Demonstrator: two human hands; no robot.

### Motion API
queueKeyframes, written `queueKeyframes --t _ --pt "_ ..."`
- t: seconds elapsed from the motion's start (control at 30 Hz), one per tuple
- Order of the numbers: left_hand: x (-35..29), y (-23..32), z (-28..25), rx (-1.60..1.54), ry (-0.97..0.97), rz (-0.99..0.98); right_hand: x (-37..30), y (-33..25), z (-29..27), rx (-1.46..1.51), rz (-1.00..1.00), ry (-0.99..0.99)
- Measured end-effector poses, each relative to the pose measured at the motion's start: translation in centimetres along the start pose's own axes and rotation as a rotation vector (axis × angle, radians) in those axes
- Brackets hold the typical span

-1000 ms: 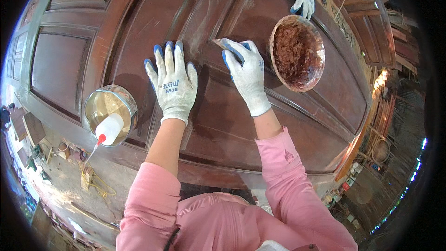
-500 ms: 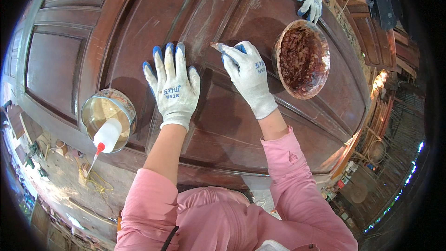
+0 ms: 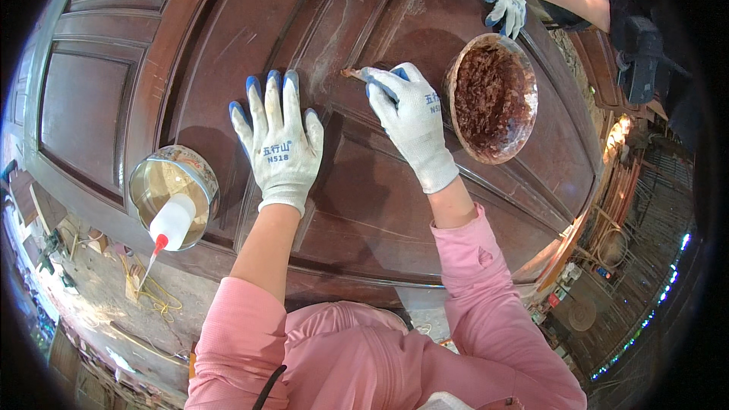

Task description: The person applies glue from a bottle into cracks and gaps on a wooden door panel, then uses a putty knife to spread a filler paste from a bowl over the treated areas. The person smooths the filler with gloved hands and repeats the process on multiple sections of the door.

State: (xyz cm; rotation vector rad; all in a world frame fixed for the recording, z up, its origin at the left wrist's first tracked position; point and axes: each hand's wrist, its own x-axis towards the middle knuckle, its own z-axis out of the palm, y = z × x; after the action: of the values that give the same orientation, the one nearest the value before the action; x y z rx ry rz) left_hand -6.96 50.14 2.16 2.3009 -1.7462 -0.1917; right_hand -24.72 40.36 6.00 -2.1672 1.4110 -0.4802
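A dark brown panelled wooden door lies flat in front of me. My left hand, in a white glove with blue fingertips, rests on it with fingers spread, holding nothing. In a matching glove, my right hand is closed round a small scraper, its tip smeared brown and close to the door's surface. Most of the scraper is hidden by the fingers. Right of that hand stands a round bowl of reddish-brown paste.
A metal tin on the door's near left part holds a white squeeze bottle with a red-collared nozzle. Another person's gloved hand rests at the far right edge. Yellow cord lies on the floor at left.
My right hand has shifted slightly right and turned a little, with the scraper in it. My left hand stays spread on the door. The other person's body has come further into view.
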Motion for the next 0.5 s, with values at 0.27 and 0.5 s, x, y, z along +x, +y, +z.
queueKeyframes --t 0.27,0.5 --pt "-0.06 -0.09 0.16 0.022 -0.005 0.004 0.12 -0.30 0.61 -0.062 -0.089 0.069" --pt "-0.06 -0.01 0.10 0.007 -0.010 0.003 0.30 -0.86 0.51 -0.170 -0.101 0.067"
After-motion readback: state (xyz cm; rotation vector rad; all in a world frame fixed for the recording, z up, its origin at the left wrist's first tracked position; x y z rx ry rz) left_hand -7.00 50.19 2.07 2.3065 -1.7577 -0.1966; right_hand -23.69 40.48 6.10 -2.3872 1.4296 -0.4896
